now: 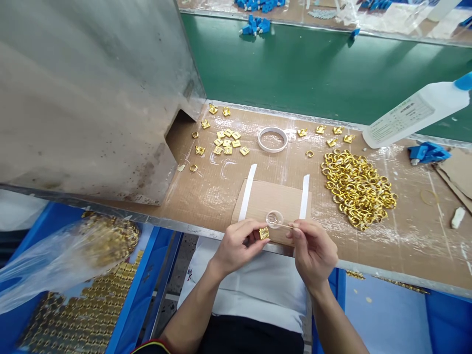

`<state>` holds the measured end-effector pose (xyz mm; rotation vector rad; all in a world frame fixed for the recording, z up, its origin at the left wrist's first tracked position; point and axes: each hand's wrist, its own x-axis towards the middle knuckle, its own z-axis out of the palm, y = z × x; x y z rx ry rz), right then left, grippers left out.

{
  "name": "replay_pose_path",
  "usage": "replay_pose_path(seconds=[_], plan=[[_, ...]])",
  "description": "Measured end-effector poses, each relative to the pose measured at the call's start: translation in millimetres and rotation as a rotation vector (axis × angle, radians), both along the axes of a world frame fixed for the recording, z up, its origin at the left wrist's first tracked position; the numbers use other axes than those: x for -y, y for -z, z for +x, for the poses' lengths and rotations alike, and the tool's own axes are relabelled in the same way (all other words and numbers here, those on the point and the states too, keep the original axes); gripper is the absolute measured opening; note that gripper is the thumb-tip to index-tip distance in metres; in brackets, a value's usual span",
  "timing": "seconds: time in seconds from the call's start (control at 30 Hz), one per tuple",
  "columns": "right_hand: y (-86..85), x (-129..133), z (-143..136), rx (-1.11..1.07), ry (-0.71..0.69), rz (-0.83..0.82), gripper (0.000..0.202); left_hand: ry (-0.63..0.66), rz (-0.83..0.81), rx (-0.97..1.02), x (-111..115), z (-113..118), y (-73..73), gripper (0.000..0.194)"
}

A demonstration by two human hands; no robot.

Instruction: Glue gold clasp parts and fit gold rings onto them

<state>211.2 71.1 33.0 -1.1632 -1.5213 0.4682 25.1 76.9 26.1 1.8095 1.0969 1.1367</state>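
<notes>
Between the thumb and fingers of my left hand [236, 246] is a small gold square-topped ring [264, 233], held at the table's front edge. My right hand [313, 250] pinches a thin stick [283, 225] that points left over a small clear round dish [274, 219]. The dish sits on a cardboard piece [276, 196] fixed with two white tape strips. Whether the stick's tip touches the dish or its contents I cannot tell. A large pile of gold rings [357, 189] lies to the right of my hands.
Gold square pieces [227, 142] and a white tape roll [273, 139] lie farther back. A tilted white bottle [416, 110] and blue clips [429, 153] are at the right. A large metal box [92, 98] stands left, above a blue tray [147, 275] of gold pieces.
</notes>
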Motion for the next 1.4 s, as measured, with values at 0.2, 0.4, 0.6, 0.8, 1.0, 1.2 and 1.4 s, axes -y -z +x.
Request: replay_pose_path(seconds=[0.2, 0.4, 0.6, 0.8, 1.0, 1.2, 1.4], plan=[[-6.3, -17.6, -2.9, 0.216, -0.002, 0.029, 0.013, -0.001, -0.005, 0.029, 0.4, -2.7, 1.0, 0.017], [-5.2, -14.7, -4.0, 0.265, 0.005, 0.008, 0.013, 0.013, 0.012, 0.016, 0.0, -2.5, 1.6, 0.017], [-3.1, -13.3, -1.4, 0.139, 0.002, -0.065, 0.012, 0.01, -0.006, -0.023, 0.0, -0.6, 1.0, 0.016], [1.3, 3.4, -5.2, -0.248, 0.075, -0.145, 0.009, 0.009, 0.02, -0.03, 0.1, 1.7, 3.3, 0.016], [6.8, 15.2, -11.9, -0.323, -0.065, -0.16, 0.009, 0.009, 0.008, -0.045, 0.3, 1.8, 2.5, 0.016], [14.1, 15.9, -7.7, -0.262, -0.109, -0.177, 0.012, 0.009, 0.021, -0.04, -0.3, 3.2, 1.5, 0.016], [18.6, 17.1, -6.3, -0.193, -0.128, -0.171, 0.014, 0.015, 0.008, -0.045, -0.7, 3.3, 0.7, 0.016]])
